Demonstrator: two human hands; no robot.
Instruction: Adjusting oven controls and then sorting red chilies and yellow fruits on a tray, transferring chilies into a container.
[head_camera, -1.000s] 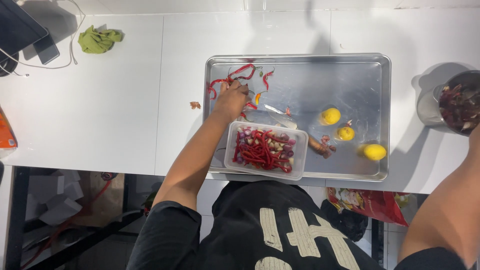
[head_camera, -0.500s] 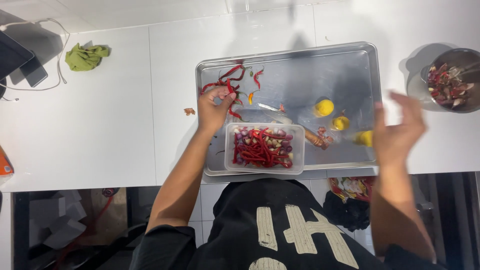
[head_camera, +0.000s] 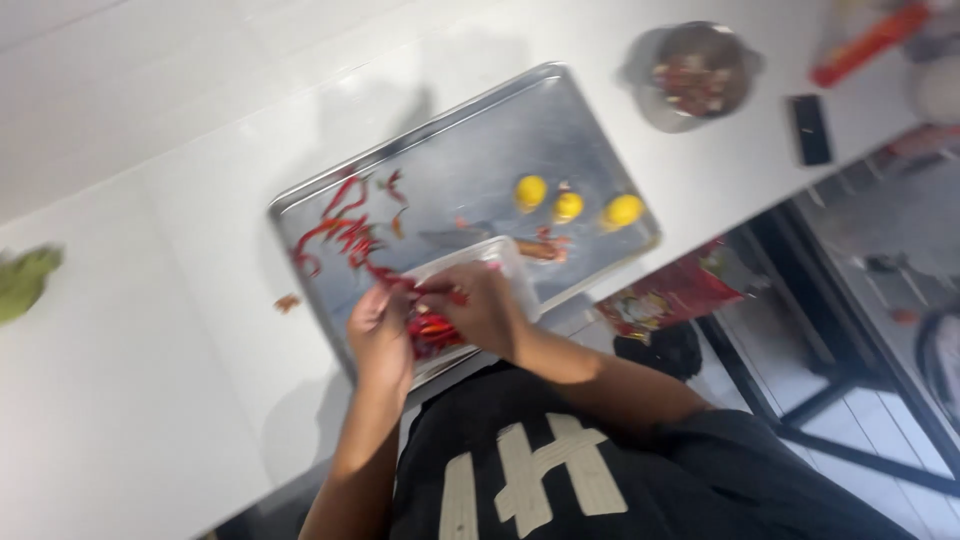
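Both hands meet over the clear rectangular plastic tub on the shiny steel tray: left hand and right hand pinch thin glossy red chillies. 3 round yellow fruits sit near; smooth white counter underneath.

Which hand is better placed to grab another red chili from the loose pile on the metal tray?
Probably left. The left hand lies nearest the loose red chilies on the metal tray. The right hand sits over the clear container, farther from that pile. Both hands seem to pinch one chili.
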